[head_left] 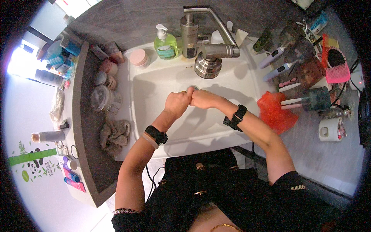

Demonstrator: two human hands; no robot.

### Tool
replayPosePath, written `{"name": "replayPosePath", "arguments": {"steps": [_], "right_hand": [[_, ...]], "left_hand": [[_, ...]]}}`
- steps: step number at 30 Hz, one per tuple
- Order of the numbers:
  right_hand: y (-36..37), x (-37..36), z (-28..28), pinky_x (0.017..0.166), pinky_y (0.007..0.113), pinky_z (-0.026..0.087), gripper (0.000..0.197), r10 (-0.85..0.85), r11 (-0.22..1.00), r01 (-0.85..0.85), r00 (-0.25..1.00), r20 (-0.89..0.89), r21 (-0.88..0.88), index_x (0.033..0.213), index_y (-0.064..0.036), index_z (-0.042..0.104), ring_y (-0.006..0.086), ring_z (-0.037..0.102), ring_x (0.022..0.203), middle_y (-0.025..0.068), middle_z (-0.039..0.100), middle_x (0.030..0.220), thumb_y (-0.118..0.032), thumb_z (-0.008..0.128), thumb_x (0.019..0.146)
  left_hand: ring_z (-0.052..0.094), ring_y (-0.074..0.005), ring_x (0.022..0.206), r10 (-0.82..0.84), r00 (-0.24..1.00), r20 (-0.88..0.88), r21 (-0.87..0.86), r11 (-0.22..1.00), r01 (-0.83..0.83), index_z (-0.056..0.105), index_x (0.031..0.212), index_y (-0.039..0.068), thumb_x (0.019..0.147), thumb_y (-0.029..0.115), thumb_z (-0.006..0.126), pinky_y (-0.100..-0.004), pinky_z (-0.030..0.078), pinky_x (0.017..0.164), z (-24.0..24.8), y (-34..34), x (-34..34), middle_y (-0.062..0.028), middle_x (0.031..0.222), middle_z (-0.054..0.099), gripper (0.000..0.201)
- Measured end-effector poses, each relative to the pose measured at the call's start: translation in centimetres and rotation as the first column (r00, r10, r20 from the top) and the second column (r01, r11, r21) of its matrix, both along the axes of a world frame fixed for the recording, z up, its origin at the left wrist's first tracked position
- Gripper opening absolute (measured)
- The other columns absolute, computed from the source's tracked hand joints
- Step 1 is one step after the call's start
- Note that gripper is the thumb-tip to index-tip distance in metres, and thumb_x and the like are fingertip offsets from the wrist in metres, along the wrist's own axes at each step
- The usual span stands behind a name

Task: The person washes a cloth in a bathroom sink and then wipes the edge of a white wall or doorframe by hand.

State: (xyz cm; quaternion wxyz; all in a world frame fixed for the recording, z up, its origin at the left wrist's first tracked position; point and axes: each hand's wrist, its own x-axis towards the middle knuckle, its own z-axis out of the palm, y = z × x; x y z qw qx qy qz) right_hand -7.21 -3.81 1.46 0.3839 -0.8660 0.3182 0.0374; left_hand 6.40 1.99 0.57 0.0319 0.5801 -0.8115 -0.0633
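Over the white sink (232,133), my left hand (177,103) and my right hand (205,99) meet, pressed against each other near the drain (194,87). The fingers of both are closed. Whatever lies inside them, if anything, is hidden from this view. Black bands circle both wrists. Just beyond the hands hangs the round head of a metal faucet (208,67), and no running water shows under it. A pump bottle of green liquid soap (166,46) stands behind the sink, left of the faucet.
Left of the basin are a pink-lidded jar (139,58), clear jars (105,99) and a crumpled grey cloth (115,135). On the right lie a red mesh pouf (276,112), electric toothbrushes (277,71), a dark cup (319,99) and a pink comb (337,74).
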Motion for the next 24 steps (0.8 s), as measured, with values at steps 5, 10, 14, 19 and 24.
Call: {"name": "replayPosePath", "arguments": {"steps": [5, 10, 14, 19, 24], "right_hand": [[-0.9, -0.4, -2.0, 0.043, 0.032, 0.034, 0.022, 0.039, 0.937, -0.033, 0.999, -0.009, 0.348, 0.058, -0.0040, 0.046, 0.0175, 0.043, 0.047, 0.0056, 0.045, 0.054, -0.020, 0.053, 0.071], [-0.2, -0.3, -1.3, 0.037, 0.026, 0.026, 0.023, -0.234, 0.684, 0.223, 0.969, -0.081, 0.695, 0.053, -0.0099, 0.040, 0.0084, 0.033, 0.043, -0.0032, 0.034, 0.051, -0.019, 0.054, 0.070], [-0.5, -0.8, -1.8, 0.038, 0.027, 0.028, 0.022, -0.249, 0.624, 0.200, 0.967, -0.050, 0.755, 0.055, -0.0084, 0.043, 0.0113, 0.035, 0.042, -0.0015, 0.037, 0.051, -0.019, 0.052, 0.072], [-1.1, -0.9, -4.8, 0.050, 0.034, 0.044, 0.014, 0.486, 0.830, -0.427, 0.869, 0.090, -0.358, 0.073, -0.0039, 0.052, 0.0262, 0.054, 0.056, 0.0089, 0.049, 0.057, -0.017, 0.053, 0.073], [2.3, -0.2, 0.2, 0.076, 0.034, 0.046, 0.054, -0.144, 0.941, 0.222, 0.946, 0.290, -0.257, 0.122, -0.0109, 0.038, 0.0344, 0.053, 0.092, 0.0141, 0.051, 0.101, -0.003, 0.053, 0.071]], "left_hand": [[0.059, -0.0226, 0.054, -0.037, 0.999, -0.004, -0.127, 0.991, 0.036, 0.037, 0.095, 0.006, 0.075, 0.011, 0.051, -0.0332, 0.045, 0.043, -0.9, 0.2, -0.1, -0.0070, 0.065, 0.057, 0.024], [0.058, -0.0237, 0.052, -0.055, 0.997, -0.062, -0.246, 0.968, 0.038, 0.037, 0.094, 0.006, 0.078, 0.015, 0.050, -0.0334, 0.045, 0.041, -1.9, 0.2, 0.3, -0.0073, 0.064, 0.054, 0.023], [0.059, -0.0241, 0.055, -0.037, 0.995, -0.089, -0.256, 0.967, 0.013, 0.036, 0.094, 0.006, 0.077, 0.015, 0.051, -0.0339, 0.045, 0.042, -2.0, 0.3, -0.3, -0.0079, 0.064, 0.053, 0.024], [0.060, -0.0291, 0.070, 0.219, 0.958, -0.184, 0.056, 0.976, -0.212, 0.046, 0.095, 0.003, 0.075, 0.014, 0.056, -0.0386, 0.048, 0.057, -1.4, -0.1, -0.8, -0.0136, 0.076, 0.057, 0.025], [0.058, -0.0271, 0.057, 0.287, 0.902, -0.324, 0.267, 0.942, -0.204, 0.055, 0.078, 0.002, 0.076, 0.022, 0.059, -0.0347, 0.044, 0.046, -3.6, -1.4, 2.0, -0.0119, 0.062, 0.056, 0.021]]}}
